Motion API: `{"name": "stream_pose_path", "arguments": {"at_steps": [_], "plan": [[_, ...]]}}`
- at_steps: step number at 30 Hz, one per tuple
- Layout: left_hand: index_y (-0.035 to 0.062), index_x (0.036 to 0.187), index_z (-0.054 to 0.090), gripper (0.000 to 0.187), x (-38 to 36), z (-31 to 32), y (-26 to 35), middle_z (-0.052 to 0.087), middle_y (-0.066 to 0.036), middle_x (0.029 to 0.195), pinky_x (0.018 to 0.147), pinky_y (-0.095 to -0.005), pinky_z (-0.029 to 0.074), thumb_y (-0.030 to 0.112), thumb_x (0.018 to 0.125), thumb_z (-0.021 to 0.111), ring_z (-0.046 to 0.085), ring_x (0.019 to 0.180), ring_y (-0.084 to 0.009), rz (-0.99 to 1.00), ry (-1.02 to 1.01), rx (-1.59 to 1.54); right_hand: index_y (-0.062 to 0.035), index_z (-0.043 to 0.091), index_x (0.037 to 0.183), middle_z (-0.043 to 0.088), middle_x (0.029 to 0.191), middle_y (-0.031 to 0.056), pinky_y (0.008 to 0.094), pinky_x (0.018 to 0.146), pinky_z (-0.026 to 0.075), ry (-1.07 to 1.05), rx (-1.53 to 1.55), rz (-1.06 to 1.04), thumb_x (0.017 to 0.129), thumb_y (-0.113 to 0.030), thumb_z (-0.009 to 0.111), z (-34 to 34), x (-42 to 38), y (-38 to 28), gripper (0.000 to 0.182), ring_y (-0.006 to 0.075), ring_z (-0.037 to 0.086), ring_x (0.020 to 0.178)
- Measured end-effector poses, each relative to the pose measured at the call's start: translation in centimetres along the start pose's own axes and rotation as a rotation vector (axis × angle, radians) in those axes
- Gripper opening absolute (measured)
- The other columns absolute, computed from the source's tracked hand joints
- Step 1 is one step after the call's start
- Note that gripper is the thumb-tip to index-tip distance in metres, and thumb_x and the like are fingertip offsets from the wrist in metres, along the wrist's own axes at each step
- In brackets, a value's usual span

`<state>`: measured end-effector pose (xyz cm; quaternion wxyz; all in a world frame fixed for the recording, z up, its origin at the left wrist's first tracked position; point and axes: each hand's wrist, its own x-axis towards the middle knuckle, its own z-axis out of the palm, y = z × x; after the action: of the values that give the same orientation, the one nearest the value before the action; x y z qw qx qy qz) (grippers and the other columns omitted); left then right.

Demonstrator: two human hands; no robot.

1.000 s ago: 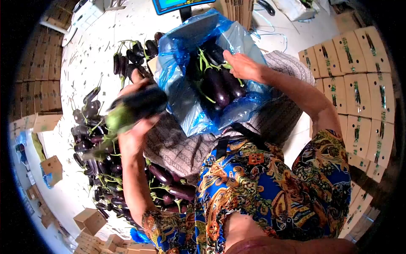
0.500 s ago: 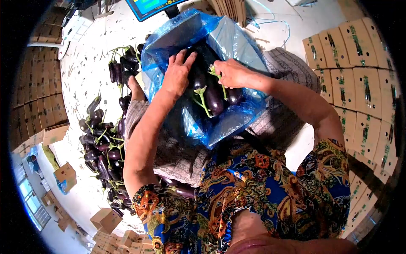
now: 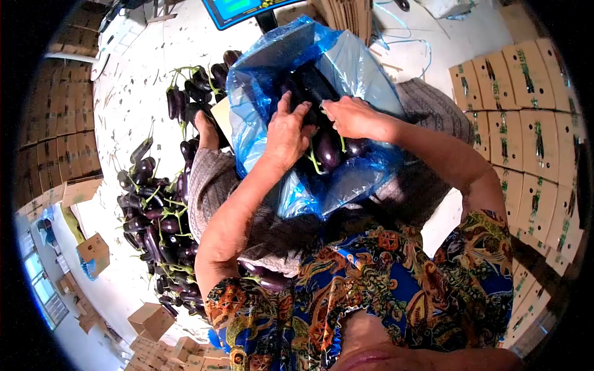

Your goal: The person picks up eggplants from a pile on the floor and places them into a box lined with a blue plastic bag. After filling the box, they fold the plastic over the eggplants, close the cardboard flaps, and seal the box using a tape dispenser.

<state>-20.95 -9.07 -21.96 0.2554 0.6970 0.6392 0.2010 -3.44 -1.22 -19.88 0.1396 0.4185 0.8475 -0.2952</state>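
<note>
While I watch through the head camera, both hands work inside the blue plastic liner (image 3: 371, 68), where the eggplants lie. My left hand (image 3: 288, 133) has its fingers apart, reaching down over the packed fruit; my right hand (image 3: 352, 117) is just beside it, fingers bunched, though I cannot tell whether they are closed on a stem. The lower eggplant (image 3: 328, 151) has its long axis running away from the body, round end toward the wearer, while the dark upper eggplant (image 3: 314, 83) slants from far left to near right. Compared with the earlier views, the left hand no longer carries a blurred eggplant outside the liner, and it has moved from the liner's far-left part to close against the right hand, covering a green stem that showed. I count two hands, one liner, one bare foot (image 3: 207, 131) and one screen (image 3: 238, 7); at least three eggplants show in the liner, others being hidden, and the floor pile (image 3: 154, 222) has too many overlapping for me to count.
</note>
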Motion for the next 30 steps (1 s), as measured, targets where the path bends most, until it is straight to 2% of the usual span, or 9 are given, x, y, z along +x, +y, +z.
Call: {"name": "stream_pose_path", "arguments": {"at_steps": [5, 6, 8, 14, 17, 18, 20, 22, 30], "plan": [[0.0030, 0.122, 0.055, 0.048, -1.2, -2.7, 1.3, 0.054, -0.025, 0.123, 0.085, -0.0452, 0.050, 0.024, 0.082, 0.070, 0.059, 0.097, -0.0427, 0.151, 0.104, 0.116, -0.0044, 0.055, 0.092, 0.061, 0.076, 0.0152, 0.0466, 0.062, 0.044, 0.144, 0.100, -0.473, 0.084, -0.022, 0.065, -2.2, -1.8, 2.0, 0.021, 0.0394, 0.059, 0.071], [0.0027, 0.119, 0.057, 0.044, -1.4, -3.9, 1.8, 0.058, -0.023, 0.115, 0.083, -0.0448, 0.050, 0.023, 0.082, 0.069, 0.061, 0.094, -0.0418, 0.129, 0.089, 0.028, -0.0038, 0.055, 0.087, 0.060, 0.073, 0.0130, 0.0421, 0.059, 0.044, 0.107, 0.124, -0.417, 0.085, -0.020, 0.065, -3.6, -2.3, 1.7, 0.019, 0.0320, 0.059, 0.066], [0.0013, 0.108, 0.064, 0.031, -1.6, -6.5, 3.5, 0.066, -0.019, 0.094, 0.077, -0.0407, 0.051, 0.020, 0.084, 0.067, 0.064, 0.085, -0.0371, 0.056, 0.088, -0.176, -0.0033, 0.055, 0.084, 0.056, 0.068, 0.0143, 0.0435, 0.061, 0.044, 0.165, 0.263, -0.438, 0.083, -0.022, 0.066, -5.6, -2.2, 2.7, 0.022, 0.0315, 0.060, 0.066], [0.0022, 0.100, 0.064, 0.018, -1.4, -10.6, 4.1, 0.062, -0.014, 0.085, 0.067, -0.0336, 0.048, 0.006, 0.082, 0.064, 0.060, 0.070, -0.0256, 0.080, 0.449, -0.231, -0.0022, 0.057, 0.092, 0.059, 0.086, 0.0162, 0.0432, 0.077, 0.048, 0.399, 0.239, -0.074, 0.078, -0.022, 0.069, -10.7, -0.2, 5.6, 0.027, 0.0315, 0.061, 0.083], [0.0025, 0.099, 0.065, 0.017, -1.2, -11.0, 2.3, 0.063, -0.009, 0.087, 0.066, -0.0308, 0.048, 0.005, 0.082, 0.066, 0.061, 0.071, -0.0186, -0.016, 0.510, -0.333, -0.0028, 0.057, 0.102, 0.058, 0.095, 0.0178, 0.0423, 0.085, 0.046, 0.568, 0.146, -0.147, 0.077, -0.025, 0.071, -10.1, 1.9, 8.3, 0.036, 0.0328, 0.059, 0.095], [0.0029, 0.099, 0.066, 0.017, -1.6, -10.8, 2.2, 0.063, -0.006, 0.087, 0.087, -0.0331, 0.046, 0.006, 0.083, 0.067, 0.060, 0.070, -0.0138, -0.162, 0.476, -0.557, -0.0030, 0.055, 0.108, 0.058, 0.104, 0.0184, 0.0420, 0.091, 0.044, 0.554, 0.148, -0.152, 0.077, -0.027, 0.072, -9.4, 2.4, 9.0, 0.043, 0.0340, 0.056, 0.104], [0.0039, 0.102, 0.065, 0.019, -1.7, -10.9, 1.0, 0.063, -0.002, 0.088, 0.112, -0.0410, 0.017, 0.007, 0.084, 0.068, 0.060, 0.069, -0.0105, -0.177, 0.480, -0.540, -0.0025, 0.054, 0.112, 0.058, 0.108, 0.0195, 0.0428, 0.092, 0.043, 0.507, 0.162, -0.153, 0.077, -0.028, 0.072, -9.2, 3.1, 9.3, 0.046, 0.0352, 0.055, 0.108], [0.0035, 0.107, 0.063, 0.024, -2.4, -10.9, 0.0, 0.064, -0.002, 0.092, 0.115, -0.0425, 0.010, 0.008, 0.084, 0.068, 0.061, 0.074, -0.0101, -0.198, 0.482, -0.618, -0.0020, 0.052, 0.115, 0.058, 0.112, 0.0206, 0.0435, 0.093, 0.043, 0.471, 0.156, -0.144, 0.078, -0.029, 0.072, -8.6, 2.8, 9.1, 0.050, 0.0364, 0.054, 0.110], [-0.0009, 0.122, 0.056, 0.038, -2.8, -12.0, -0.3, 0.064, -0.010, 0.106, 0.098, -0.0313, 0.041, 0.011, 0.088, 0.067, 0.059, 0.099, -0.0156, -0.343, 0.431, -0.821, -0.0008, 0.048, 0.124, 0.056, 0.117, 0.0238, 0.0452, 0.096, 0.041, 0.435, 0.143, -0.133, 0.077, -0.033, 0.073, -7.7, 3.3, 9.4, 0.062, 0.0385, 0.053, 0.111]]}}
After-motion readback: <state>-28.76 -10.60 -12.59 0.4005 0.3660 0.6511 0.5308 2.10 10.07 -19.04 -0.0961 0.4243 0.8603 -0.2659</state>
